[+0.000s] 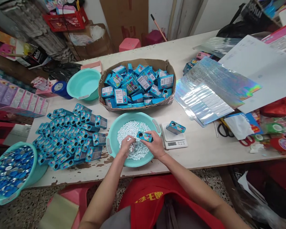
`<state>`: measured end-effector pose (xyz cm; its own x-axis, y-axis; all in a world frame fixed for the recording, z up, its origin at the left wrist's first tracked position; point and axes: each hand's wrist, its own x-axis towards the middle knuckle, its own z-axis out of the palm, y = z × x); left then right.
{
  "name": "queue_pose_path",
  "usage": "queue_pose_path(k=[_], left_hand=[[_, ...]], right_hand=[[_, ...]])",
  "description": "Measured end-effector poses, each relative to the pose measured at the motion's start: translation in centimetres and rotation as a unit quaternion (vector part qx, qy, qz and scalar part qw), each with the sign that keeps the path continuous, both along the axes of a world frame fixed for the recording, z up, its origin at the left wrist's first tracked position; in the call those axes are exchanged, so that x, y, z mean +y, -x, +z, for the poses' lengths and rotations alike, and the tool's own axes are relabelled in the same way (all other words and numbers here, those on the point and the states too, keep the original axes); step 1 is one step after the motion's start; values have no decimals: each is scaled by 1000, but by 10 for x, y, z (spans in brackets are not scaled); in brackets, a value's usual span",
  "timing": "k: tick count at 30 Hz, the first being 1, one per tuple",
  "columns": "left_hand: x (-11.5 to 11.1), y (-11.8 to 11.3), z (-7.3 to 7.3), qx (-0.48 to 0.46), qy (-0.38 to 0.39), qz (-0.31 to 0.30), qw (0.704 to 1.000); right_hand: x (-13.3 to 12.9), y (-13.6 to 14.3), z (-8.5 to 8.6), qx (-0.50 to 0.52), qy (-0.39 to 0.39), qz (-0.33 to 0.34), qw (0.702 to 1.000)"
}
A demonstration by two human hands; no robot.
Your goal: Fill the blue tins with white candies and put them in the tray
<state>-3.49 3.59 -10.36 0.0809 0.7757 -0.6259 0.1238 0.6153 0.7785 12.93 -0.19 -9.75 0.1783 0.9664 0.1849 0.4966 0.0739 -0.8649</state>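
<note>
My right hand [155,144] grips a small blue candy tin [145,136] with a dark round opening at one end. The tin is over a turquoise basin [113,127] of small white candies [131,127]. Just left of the tin, my left hand [127,145] is closed around some of the white candies, above the pile in the basin. To the right, another blue tin [175,127] lies on a white digital scale [173,140]; the numbers on its display are too small to read.
Rows of blue tins [69,133] with holes stand on the left. A cardboard box [135,108] full of blue tins is behind the basin. An empty turquoise basin [83,84], a basin of blue and silver lids [14,168] and shiny sheets [205,101] surround the work area.
</note>
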Motion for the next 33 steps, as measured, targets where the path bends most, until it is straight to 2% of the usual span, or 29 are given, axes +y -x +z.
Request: queue_pose_path(k=[2,4,7,9,13,17,26,33], left_hand=[[4,-2,18,-135,-1,98,986],[7,-8,33,-202,-35,156,966],[12,-18,48,-219,-89,231,944],[14,-23,55,-210,-121,260,935],[16,-27,63,-200,-169,277,925],[19,-27,68,-181,-158,286,928],[18,-31,74,-146,-218,251,932],[16,-40,77,-143,-219,236,936]], right_hand=[[-1,3,-3,-28,26,25,999],[-3,10,-4,-54,49,56,996],[-4,22,2,-62,68,80,992],[-5,27,10,-61,66,84,992],[-2,30,22,-70,57,71,993],[1,30,27,-66,57,73,993],[1,25,39,-34,21,69,997],[2,17,43,-17,42,62,997]])
